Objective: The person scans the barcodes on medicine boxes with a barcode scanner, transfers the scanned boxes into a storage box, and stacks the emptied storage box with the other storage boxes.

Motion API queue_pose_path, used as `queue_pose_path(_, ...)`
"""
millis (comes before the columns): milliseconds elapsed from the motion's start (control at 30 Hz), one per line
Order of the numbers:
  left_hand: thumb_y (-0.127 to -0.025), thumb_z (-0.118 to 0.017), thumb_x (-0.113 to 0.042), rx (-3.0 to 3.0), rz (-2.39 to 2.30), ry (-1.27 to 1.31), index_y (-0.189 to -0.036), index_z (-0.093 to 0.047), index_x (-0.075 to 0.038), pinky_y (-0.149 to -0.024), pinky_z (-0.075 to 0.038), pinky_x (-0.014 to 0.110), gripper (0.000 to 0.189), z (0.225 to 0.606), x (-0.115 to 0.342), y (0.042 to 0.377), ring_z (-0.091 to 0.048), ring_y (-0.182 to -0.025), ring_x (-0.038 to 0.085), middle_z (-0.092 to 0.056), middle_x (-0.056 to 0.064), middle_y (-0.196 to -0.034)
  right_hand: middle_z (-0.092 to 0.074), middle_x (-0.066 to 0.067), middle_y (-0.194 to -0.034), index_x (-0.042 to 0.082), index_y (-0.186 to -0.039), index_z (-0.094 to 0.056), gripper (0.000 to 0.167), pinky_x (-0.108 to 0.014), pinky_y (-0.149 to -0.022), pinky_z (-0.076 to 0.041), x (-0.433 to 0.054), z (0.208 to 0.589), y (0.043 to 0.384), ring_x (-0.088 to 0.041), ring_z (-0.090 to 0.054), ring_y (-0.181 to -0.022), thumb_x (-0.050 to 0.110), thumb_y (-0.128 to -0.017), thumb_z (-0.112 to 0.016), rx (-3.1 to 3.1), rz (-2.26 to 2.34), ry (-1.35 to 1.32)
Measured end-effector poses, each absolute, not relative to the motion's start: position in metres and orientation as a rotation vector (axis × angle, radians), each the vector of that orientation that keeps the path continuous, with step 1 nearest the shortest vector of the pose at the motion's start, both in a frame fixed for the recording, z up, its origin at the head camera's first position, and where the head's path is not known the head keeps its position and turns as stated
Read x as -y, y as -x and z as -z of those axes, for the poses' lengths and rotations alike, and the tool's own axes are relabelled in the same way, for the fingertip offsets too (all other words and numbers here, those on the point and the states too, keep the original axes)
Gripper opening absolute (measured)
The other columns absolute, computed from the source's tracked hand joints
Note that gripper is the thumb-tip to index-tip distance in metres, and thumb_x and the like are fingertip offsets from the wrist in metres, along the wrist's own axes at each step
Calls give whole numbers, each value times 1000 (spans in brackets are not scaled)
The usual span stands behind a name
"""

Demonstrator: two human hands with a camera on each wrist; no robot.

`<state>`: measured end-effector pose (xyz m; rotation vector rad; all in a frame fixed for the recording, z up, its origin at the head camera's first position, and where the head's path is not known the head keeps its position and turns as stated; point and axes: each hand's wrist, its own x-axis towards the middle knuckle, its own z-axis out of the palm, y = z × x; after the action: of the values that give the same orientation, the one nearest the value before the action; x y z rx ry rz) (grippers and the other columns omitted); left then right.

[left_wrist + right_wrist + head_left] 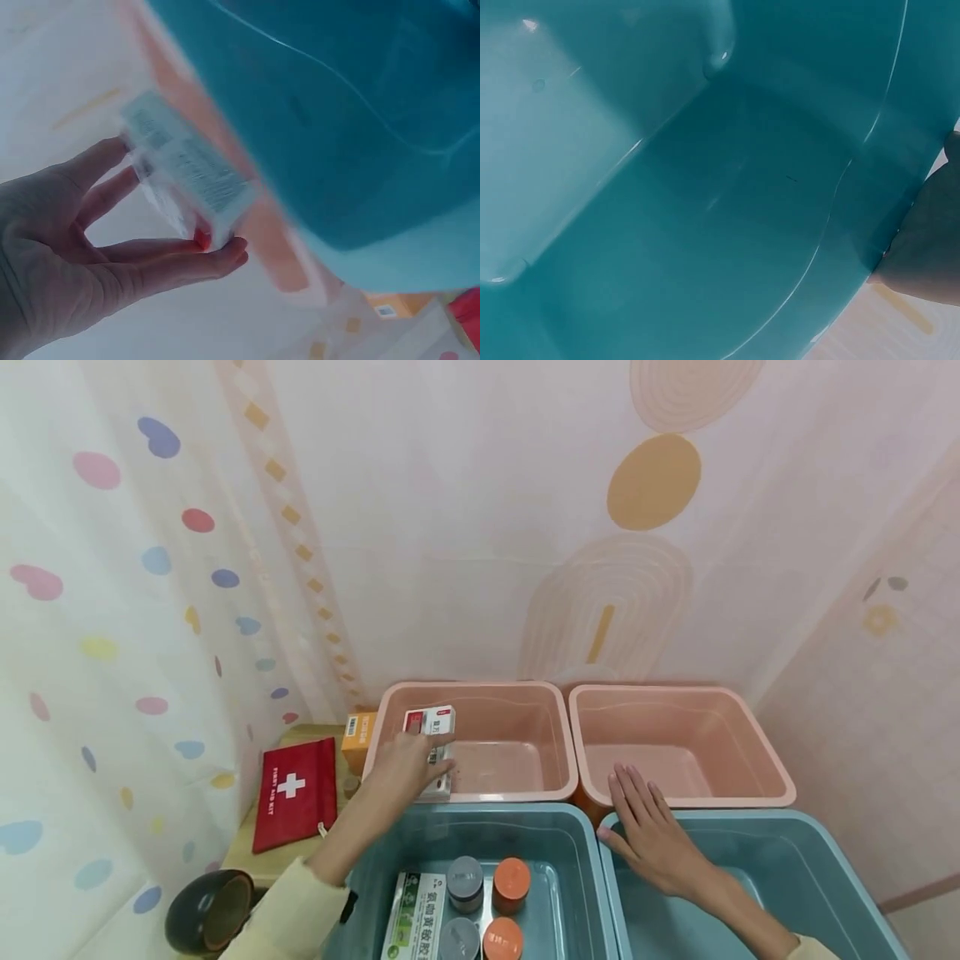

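My left hand [401, 768] grips a small white medicine box [440, 721] with red print, over the left pink bin [525, 797]. In the left wrist view, thumb and fingers pinch the box [187, 161] at its ends, and a side with printed lines faces the camera. My right hand [656, 843] lies with straight fingers and holds nothing. It overlaps the near rims of the right pink bin [712, 802] and the right blue bin [813, 839]. Only part of the right hand [926, 236] shows at the edge of the right wrist view.
The left blue bin [588, 860] holds a flat green-and-white box [415, 914], grey-capped bottles [465, 877] and orange-capped bottles [512, 881]. At left are a red first aid pouch [295, 795], an orange box [357, 739] and a dark bowl [198, 910]. A patterned curtain [450, 527] hangs behind.
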<state>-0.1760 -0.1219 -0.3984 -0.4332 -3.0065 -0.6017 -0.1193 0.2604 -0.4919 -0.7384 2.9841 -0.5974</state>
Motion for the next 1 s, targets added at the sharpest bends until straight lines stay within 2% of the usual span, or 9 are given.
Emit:
queue_pose_path(67,-96,-88,-20,3033,625,433,-133,-79,-6,-54,-49,21,41,404,119,191,-64,-67,21,-81,20,-108,-11,-29,-181,-2,-174,-15,86,-23,-127,25,-260,491,120,-33,9,-172,48,-115,-53,-2965,613,708)
queue_pose_path(133,-96,-87,-17,3061,662,420,-131,-80,-3,-57,-53,20,38,410,117,203,-64,-67,18,-81,19,-116,-11,-28,-182,-2,-174,-16,86,-27,-131,23,-260,491,121,-34,7,-172,48,-114,-54,-2951,632,689)
queue_pose_path(300,-100,-82,-11,3144,755,390,-128,-75,2,-79,-67,33,32,429,113,227,-70,-92,24,-78,18,-126,-10,-28,-182,-2,-174,-17,87,-29,-131,23,-258,491,120,-10,24,-166,48,-114,-54,-2938,644,667)
queue_pose_path(333,-101,-80,-10,3144,779,387,-129,-74,3,-83,-68,36,31,434,113,230,-70,-98,26,-77,19,-127,-11,-29,-181,-2,-173,-17,86,-26,-129,24,-257,491,120,-14,24,-168,48,-114,-55,-2941,640,670)
queue_pose_path(433,-104,-75,-7,3150,866,340,-130,-70,5,-81,-68,37,29,449,115,237,-71,-95,28,-76,21,-123,-12,-29,-181,-2,-173,-18,86,-20,-125,26,-254,491,119,-23,17,-171,47,-113,-55,-2942,631,667)
queue_pose_path(533,-106,-69,-4,3099,884,404,-115,-75,3,-63,-59,29,13,483,127,253,-66,-79,23,-77,18,-108,-14,-29,-181,-2,-173,-20,86,-16,-122,27,-252,491,118,-40,0,-171,48,-113,-57,-2950,613,671)
queue_pose_path(733,-102,-66,0,3099,822,444,-119,-79,5,-50,-47,28,22,549,149,282,-63,-71,19,-78,16,-106,-13,-27,-182,-3,-172,-22,86,-21,-126,25,-248,486,112,-44,-6,-170,49,-113,-56,-2926,637,646)
queue_pose_path(833,-98,-70,1,3118,751,386,-124,-78,6,-50,-47,30,28,547,148,276,-65,-70,22,-79,18,-108,-13,-26,-182,-3,-172,-23,86,-22,-127,24,-247,484,109,-43,-5,-171,49,-113,-56,-2919,645,634)
queue_pose_path(1000,-100,-69,1,3146,663,363,-123,-79,4,-69,-61,34,26,514,141,253,-66,-88,29,-80,21,-119,-13,-26,-182,-2,-172,-24,85,-30,-133,19,-245,482,106,-46,-8,-169,49,-113,-56,-2915,649,628)
